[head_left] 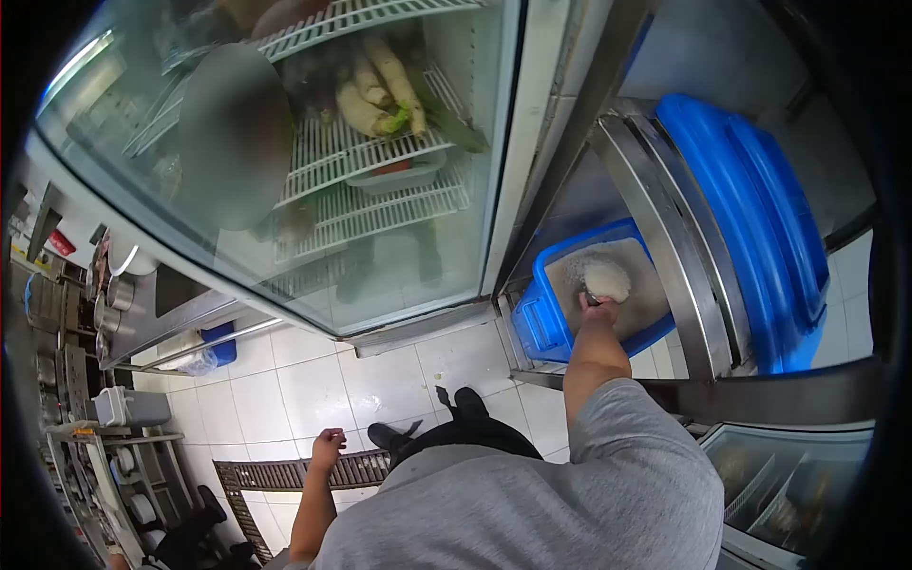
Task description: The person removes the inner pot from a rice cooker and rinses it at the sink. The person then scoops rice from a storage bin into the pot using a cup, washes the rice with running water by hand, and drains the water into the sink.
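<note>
My right hand [598,310] reaches down into a blue bin [538,302] that holds pale grains, perhaps rice [635,302]. It is closed on a scoop [591,298], whose body is mostly hidden beneath a rounded white heap of the grain [608,277]. Beside my body hangs my left hand [329,447], above the tiled floor, its fingers loosely bent and a little apart with nothing in them. The bin's large blue lid [755,228] leans to the right, past a metal frame [665,256].
A glass-door fridge [380,237] stands ahead with white radishes [380,90] on a wire rack. A floor drain grate [304,472] runs by my feet. Metal shelving [114,456] and a counter [180,304] line the left. Another glass-topped fridge [793,484] is at lower right.
</note>
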A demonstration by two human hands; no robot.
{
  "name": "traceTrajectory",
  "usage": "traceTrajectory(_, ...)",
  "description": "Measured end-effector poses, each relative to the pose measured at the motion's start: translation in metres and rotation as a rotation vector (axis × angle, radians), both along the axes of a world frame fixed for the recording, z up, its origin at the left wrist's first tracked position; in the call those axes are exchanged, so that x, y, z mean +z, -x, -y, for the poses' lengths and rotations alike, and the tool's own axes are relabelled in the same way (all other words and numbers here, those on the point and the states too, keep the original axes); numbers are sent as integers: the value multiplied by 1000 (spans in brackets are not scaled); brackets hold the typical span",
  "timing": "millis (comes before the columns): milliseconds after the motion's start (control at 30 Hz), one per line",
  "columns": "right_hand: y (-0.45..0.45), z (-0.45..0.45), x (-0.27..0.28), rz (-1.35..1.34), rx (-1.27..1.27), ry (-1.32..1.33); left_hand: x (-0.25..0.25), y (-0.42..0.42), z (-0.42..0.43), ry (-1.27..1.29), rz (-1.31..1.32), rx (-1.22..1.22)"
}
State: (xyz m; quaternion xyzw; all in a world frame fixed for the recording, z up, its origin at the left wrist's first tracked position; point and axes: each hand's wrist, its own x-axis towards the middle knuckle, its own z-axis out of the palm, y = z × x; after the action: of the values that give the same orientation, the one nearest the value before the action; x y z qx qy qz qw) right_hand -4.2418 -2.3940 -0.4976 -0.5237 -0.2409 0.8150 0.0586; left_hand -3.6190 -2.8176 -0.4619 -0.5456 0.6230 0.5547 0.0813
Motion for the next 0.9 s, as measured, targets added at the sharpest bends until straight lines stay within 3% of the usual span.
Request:
traceTrajectory(33,-3,2,8,-9,14,1,4,-4,1,2,-18,23)
traceTrajectory(167,-19,-6,26,-478,72,85,-22,-54,14,-31,34,2)
traceTrajectory(333,-103,42,118,-564,334,-39,-40,-160,40,-73,263,-70)
traceTrajectory(400,-150,74,152,-557,469,-100,-76,-228,62,628,190,-1173)
traceTrajectory(433,-176,94,168,-529,526,-134,-75,-244,67,630,191,-1144)
traceTrajectory(500,-232,139,196,-584,742,-107,-58,-287,71,-30,181,-247)
traceTrajectory(533,-255,159,199,-568,865,-101,-43,-294,74,-199,276,51)
traceTrajectory(633,-326,234,202,-482,1157,-2,-17,-333,85,-199,397,53)
traceTrajectory(700,-383,303,212,-398,1348,25,-51,-383,96,-191,280,3)
traceTrajectory(767,-429,372,212,-291,1539,186,-53,-400,104,-297,340,373)
traceTrajectory(900,-508,530,260,-212,1694,500,-52,-418,129,-246,263,632)
